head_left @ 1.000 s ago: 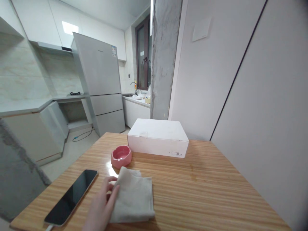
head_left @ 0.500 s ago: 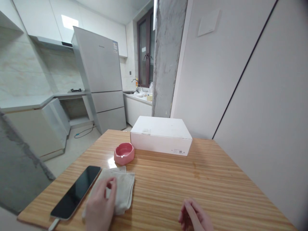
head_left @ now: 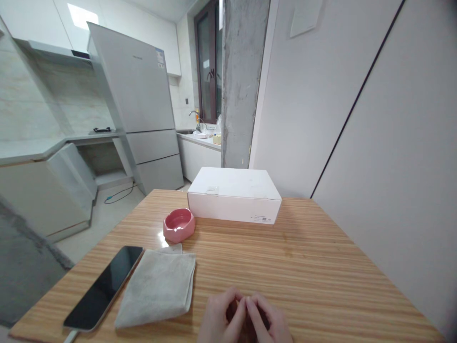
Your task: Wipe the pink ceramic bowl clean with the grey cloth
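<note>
At the near edge of the table, my left hand (head_left: 222,317) and my right hand (head_left: 268,320) meet, thumbs and fingertips pinched together and touching. Whatever they hold, if anything, is too small or hidden to make out. A folded grey cloth (head_left: 159,286) lies flat to the left of my left hand, apart from it. Left of the cloth rests a phone (head_left: 105,288) with a dark screen and a white cable plugged into its near end. Beyond the cloth stands a pink ashtray (head_left: 179,225).
A white closed box (head_left: 233,195) sits at the back of the wooden table (head_left: 303,267), right of the ashtray. Behind are a bare concrete pillar edge (head_left: 243,85), a pale wall (head_left: 385,143) on the right, and a grey fridge (head_left: 139,95) in a kitchen.
My left hand has moved right, off the cloth, and my right hand has come left, so both now touch at the fingertips. The view has shifted slightly; cloth, phone, ashtray and box stay put.
</note>
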{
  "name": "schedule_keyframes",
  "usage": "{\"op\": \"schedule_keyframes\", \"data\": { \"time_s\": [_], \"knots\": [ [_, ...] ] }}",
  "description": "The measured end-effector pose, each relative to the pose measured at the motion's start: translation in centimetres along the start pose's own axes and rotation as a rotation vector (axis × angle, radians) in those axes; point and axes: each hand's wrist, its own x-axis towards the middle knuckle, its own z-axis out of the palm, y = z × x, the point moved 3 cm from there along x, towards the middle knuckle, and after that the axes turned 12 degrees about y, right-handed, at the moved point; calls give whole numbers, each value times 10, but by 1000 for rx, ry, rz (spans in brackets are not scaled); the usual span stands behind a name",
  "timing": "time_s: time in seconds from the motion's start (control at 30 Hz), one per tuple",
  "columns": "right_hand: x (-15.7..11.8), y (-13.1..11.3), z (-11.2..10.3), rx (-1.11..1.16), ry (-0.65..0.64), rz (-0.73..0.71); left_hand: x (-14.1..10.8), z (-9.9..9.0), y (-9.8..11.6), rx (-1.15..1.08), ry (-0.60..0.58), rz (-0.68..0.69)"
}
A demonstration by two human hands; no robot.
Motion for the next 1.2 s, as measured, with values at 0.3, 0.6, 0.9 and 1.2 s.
{"op": "schedule_keyframes", "data": {
  "time_s": [0.3, 0.6, 0.9, 1.2],
  "knots": [
    [1, -19, -8, -71, -128, -28, -5, -2, 7, 56, 22, 39],
    [-1, -20, -7, -59, -133, -19, -7, -3, 8, 47, 71, 39],
    [-3, -26, -9, -45, -128, -7, -8, -7, 16, 71, 81, 30],
    [-3, -27, -9, -54, -122, -9, -8, -7, 19, 60, 69, 33]
  ]
}}
